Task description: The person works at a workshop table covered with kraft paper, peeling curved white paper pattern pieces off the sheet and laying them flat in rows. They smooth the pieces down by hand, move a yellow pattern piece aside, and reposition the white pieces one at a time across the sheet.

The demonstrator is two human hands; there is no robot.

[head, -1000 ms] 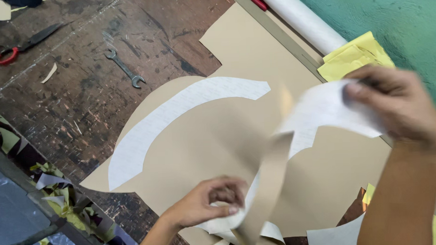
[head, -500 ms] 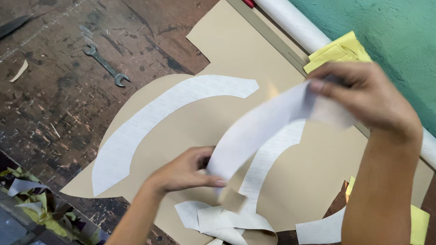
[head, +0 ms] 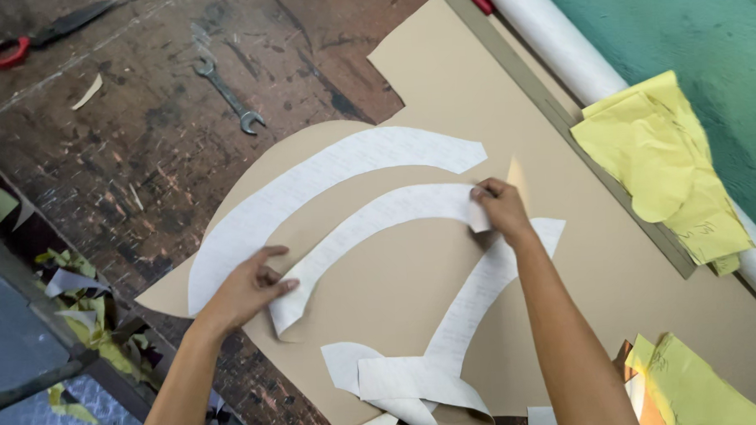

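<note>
A curved white paper pattern strip (head: 378, 221) lies across a large tan cardboard sheet (head: 475, 108) on a worn wooden workbench. My left hand (head: 247, 288) presses the strip's lower left end flat. My right hand (head: 499, 208) pinches its upper right end. A longer curved white strip (head: 310, 190) lies just above it on the sheet. Another white strip (head: 481, 293) runs down from under my right forearm to a pile of overlapping white pieces (head: 401, 383) at the sheet's lower edge.
A spanner (head: 227, 92) and red-handled scissors (head: 28, 40) lie on the bench at upper left. A white roll (head: 556, 43) runs along the teal surface at right, with yellow papers (head: 669, 152) on it. Offcuts (head: 71, 290) lie by the bench's left edge.
Both hands have lowered the white strip from mid-air onto the tan sheet, below the longer strip. My left hand moved left along it and now presses it flat.
</note>
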